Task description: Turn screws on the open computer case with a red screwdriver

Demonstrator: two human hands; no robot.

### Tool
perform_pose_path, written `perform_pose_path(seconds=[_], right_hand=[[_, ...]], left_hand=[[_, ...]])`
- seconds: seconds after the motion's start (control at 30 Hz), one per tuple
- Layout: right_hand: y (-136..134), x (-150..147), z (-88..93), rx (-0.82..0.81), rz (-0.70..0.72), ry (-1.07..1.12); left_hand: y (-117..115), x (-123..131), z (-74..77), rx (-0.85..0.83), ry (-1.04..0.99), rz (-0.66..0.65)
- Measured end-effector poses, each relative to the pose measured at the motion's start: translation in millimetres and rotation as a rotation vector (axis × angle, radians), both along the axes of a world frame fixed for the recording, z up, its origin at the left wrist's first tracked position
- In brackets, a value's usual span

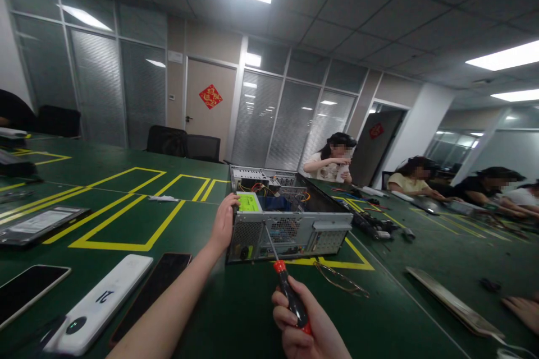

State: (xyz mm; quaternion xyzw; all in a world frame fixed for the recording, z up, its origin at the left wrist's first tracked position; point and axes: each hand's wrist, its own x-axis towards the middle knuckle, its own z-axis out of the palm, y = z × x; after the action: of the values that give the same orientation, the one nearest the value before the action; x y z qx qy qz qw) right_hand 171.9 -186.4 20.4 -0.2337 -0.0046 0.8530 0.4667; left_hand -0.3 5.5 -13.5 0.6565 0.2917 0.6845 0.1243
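An open desktop computer case (pixel 290 225) lies on the green table, its perforated back panel facing me. Inside sits a power supply with a bright yellow-green label (pixel 248 202), and coloured wires run behind it. My left hand (pixel 224 223) grips the case's left side near the top corner, fingers closed over the edge. In my right hand (pixel 301 317), a black and red screwdriver (pixel 290 291) is held by its handle, fingers wrapped round it. Its shaft points up at the back panel, with the tip at or very near the panel below the power supply.
To the left lie a hard drive (pixel 42 223), two phones (pixel 29 291) and a white device marked 21 (pixel 101 303). Glasses (pixel 341 280) rest before the case. Right of it are loose cables and parts (pixel 374 221) and another phone (pixel 457 303). Several people sit at the table.
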Motion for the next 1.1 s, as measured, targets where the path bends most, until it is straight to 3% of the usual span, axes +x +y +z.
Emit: perform_pose_path(seconds=[0.23,0.47,0.73,1.1], right_hand=[[-2.5,-5.2,5.5,-0.085,0.026,-0.157],[0.3,3.3,-4.5,0.021,0.035,0.010],[-2.3,0.2,2.7,0.002,0.021,-0.090],[-1.3,7.5,-2.4,0.059,0.038,0.030]], left_hand=[[-0.7,-0.1,0.5,0.002,-0.004,-0.007],[-1.4,0.3,0.9,-0.010,-0.006,-0.020],[-0.4,0.4,0.6,-0.007,-0.009,-0.020],[-1.6,0.5,2.1,-0.001,-0.012,0.002]])
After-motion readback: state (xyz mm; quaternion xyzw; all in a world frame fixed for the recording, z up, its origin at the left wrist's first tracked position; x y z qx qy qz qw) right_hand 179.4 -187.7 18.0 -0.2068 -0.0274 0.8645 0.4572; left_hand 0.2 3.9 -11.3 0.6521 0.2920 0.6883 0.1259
